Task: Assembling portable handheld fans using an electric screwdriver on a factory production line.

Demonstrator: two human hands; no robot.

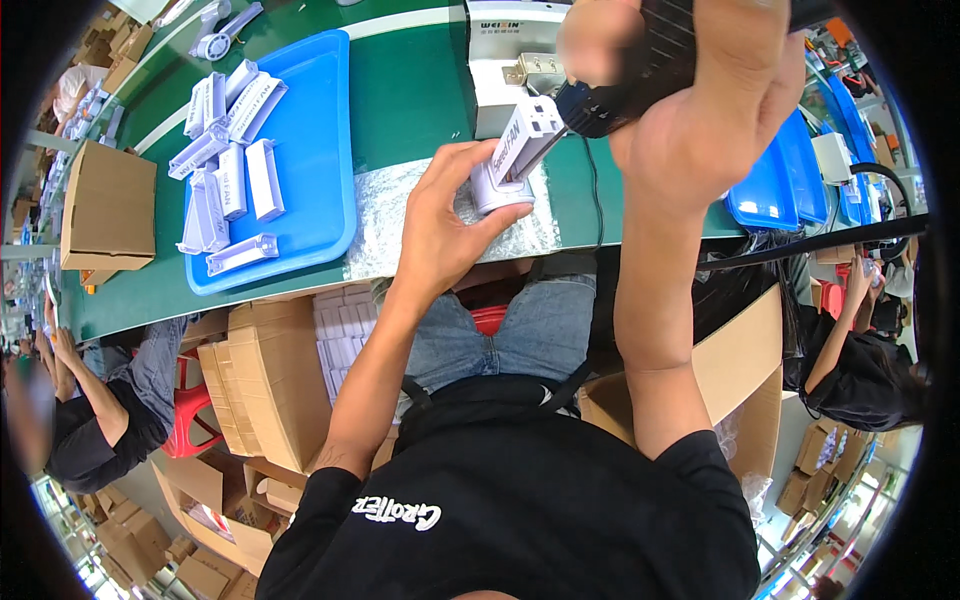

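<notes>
My left hand (436, 222) curls its thumb and fingers around the round base of a white plastic fan housing (490, 193), held over a pale worn mat (385, 222) near the table's front edge. The housing's long rectangular handle shell slants up to the right. In the upper right, my right hand (690, 130) is wrapped round a black powered screwdriver (598, 108). Its tip is close to the handle shell's upper end; whether they touch I cannot tell.
A blue tray (338, 150) at left holds several white handle shells (264, 180). A metal-and-white machine (497, 95) stands behind the housing, with a black cable beside it. Blue trays (765, 185) lie at right. Cardboard boxes (275, 370) flank my legs, and other people sit on both sides.
</notes>
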